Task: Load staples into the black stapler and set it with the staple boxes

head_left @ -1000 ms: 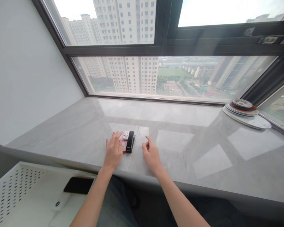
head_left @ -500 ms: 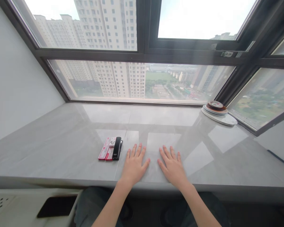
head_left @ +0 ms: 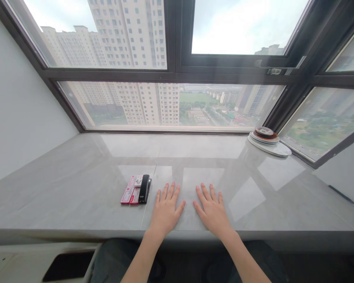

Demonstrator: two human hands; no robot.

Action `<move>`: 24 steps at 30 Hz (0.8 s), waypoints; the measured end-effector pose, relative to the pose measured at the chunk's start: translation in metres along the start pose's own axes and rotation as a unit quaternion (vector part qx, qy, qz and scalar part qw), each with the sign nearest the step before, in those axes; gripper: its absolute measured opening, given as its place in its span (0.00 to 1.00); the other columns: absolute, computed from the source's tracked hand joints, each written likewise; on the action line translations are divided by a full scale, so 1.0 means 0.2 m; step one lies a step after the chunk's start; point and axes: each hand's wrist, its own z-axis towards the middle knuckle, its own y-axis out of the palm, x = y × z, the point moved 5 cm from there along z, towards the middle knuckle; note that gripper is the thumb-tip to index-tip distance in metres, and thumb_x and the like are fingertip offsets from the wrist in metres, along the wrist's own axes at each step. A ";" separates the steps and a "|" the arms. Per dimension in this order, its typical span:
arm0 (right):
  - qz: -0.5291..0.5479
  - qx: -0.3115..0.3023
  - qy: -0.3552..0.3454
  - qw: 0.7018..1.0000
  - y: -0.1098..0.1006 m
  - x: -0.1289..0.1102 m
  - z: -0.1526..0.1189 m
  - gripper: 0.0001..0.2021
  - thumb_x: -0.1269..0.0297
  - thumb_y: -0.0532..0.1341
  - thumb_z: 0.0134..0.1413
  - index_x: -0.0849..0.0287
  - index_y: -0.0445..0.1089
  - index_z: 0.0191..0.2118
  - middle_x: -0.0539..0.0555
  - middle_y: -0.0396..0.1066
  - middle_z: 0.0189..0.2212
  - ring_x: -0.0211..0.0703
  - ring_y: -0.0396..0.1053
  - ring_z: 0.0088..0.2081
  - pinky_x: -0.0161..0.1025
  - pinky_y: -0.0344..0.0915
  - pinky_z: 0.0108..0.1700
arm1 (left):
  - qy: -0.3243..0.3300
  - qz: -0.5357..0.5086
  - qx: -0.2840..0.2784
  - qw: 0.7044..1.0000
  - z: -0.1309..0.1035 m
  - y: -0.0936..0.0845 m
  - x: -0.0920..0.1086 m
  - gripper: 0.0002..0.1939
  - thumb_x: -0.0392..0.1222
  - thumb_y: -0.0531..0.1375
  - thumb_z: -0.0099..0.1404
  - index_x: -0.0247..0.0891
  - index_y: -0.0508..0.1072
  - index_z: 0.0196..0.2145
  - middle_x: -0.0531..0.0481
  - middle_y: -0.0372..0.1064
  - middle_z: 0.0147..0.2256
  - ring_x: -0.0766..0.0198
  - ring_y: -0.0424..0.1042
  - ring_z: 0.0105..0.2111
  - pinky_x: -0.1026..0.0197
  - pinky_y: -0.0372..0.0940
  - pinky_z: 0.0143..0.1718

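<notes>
My left hand [head_left: 166, 210] lies flat on the grey marbled windowsill counter [head_left: 76, 192], fingers spread, holding nothing. To its right, my right hand [head_left: 213, 210] rests palm down the same way, its fingers apart. A black stapler [head_left: 143, 189] lies left of my left hand, not touched by it. Against the stapler's left side are several small pink and white boxes [head_left: 126, 195], laid close together.
At the back right corner sits a stack of round plates or lids [head_left: 265, 137], white and brown. Dark window frames [head_left: 171, 76] rise behind the counter. A white slotted item [head_left: 23, 263] stands below the front edge at left.
The camera view has shifted slightly, so everything sits a little lower and further left. Both hands stay flat on the counter, and the objects have not moved on it.
</notes>
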 end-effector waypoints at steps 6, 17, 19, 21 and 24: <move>0.005 0.005 0.003 1.000 -0.01 0.00 0.00 0.31 0.46 0.46 0.71 0.44 0.48 0.74 0.49 0.39 0.75 0.61 0.31 0.75 0.68 0.30 0.70 | -0.003 -0.013 0.006 1.000 0.00 -0.01 0.01 0.31 0.55 0.50 0.75 0.55 0.51 0.72 0.51 0.46 0.73 0.47 0.43 0.73 0.35 0.44 0.70; -0.005 0.012 -0.001 1.000 -0.01 -0.01 -0.01 0.31 0.46 0.46 0.71 0.44 0.46 0.75 0.50 0.39 0.75 0.60 0.32 0.75 0.67 0.31 0.71 | -0.004 -0.010 0.004 1.000 -0.03 -0.04 0.02 0.28 0.51 0.48 0.76 0.49 0.57 0.70 0.48 0.50 0.72 0.48 0.47 0.72 0.38 0.47 0.70; -0.002 0.013 -0.002 1.000 -0.01 -0.01 -0.01 0.31 0.46 0.47 0.71 0.44 0.46 0.75 0.50 0.40 0.75 0.60 0.32 0.75 0.67 0.31 0.71 | -0.004 -0.011 0.005 1.000 -0.04 -0.04 0.02 0.27 0.51 0.48 0.76 0.49 0.58 0.70 0.48 0.50 0.72 0.49 0.47 0.72 0.38 0.48 0.70; 0.001 0.015 -0.004 1.000 -0.01 -0.01 -0.02 0.31 0.47 0.47 0.71 0.44 0.46 0.75 0.50 0.40 0.75 0.60 0.32 0.75 0.67 0.31 0.71 | -0.004 -0.011 0.005 1.000 -0.04 -0.04 0.02 0.27 0.51 0.48 0.76 0.49 0.58 0.70 0.48 0.50 0.72 0.49 0.47 0.72 0.38 0.48 0.70; 0.002 0.021 -0.005 1.000 -0.01 -0.01 -0.02 0.31 0.47 0.47 0.71 0.44 0.47 0.75 0.50 0.41 0.75 0.60 0.32 0.75 0.67 0.31 0.71 | -0.004 -0.012 0.003 1.000 -0.03 -0.04 0.02 0.27 0.51 0.48 0.76 0.49 0.58 0.70 0.48 0.50 0.72 0.49 0.47 0.72 0.38 0.47 0.70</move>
